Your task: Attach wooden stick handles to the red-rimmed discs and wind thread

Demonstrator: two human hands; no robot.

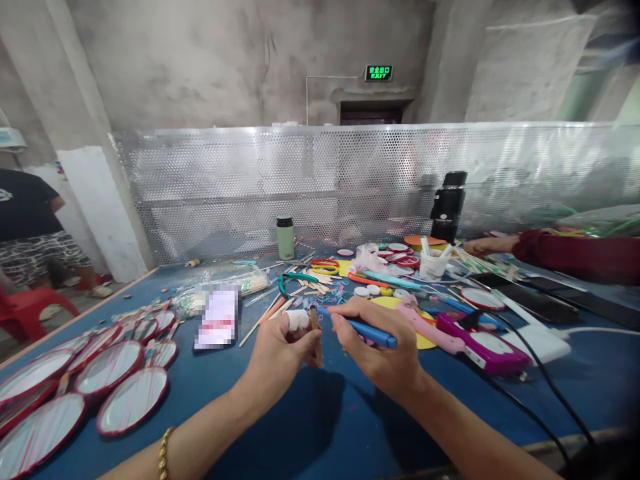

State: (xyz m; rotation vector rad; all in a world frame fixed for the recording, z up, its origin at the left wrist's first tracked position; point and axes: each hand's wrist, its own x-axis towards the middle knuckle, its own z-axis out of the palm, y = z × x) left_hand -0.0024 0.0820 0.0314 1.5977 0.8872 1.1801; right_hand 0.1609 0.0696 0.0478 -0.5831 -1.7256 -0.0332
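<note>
Left hand (283,347) is clamped on a thin wooden stick (315,323); right hand (373,340) is clamped on a blue pen tool (367,330). Finished red-rimmed discs (125,390) lie near left on the bench (300,427); loose sticks remain.

The stick (315,321) is thin, brown and wooden, standing nearly upright just in front of the phone's (219,319) right side, pinched at its lower part by the left hand (285,350), whose fingertip wears a white wrap. The pen (361,327) is a blue tool with a slim barrel, lying almost level and slightly tilted down to the right, gripped in the right hand (383,347). Its tip points left and meets the stick's top, well right of the phone.
</note>
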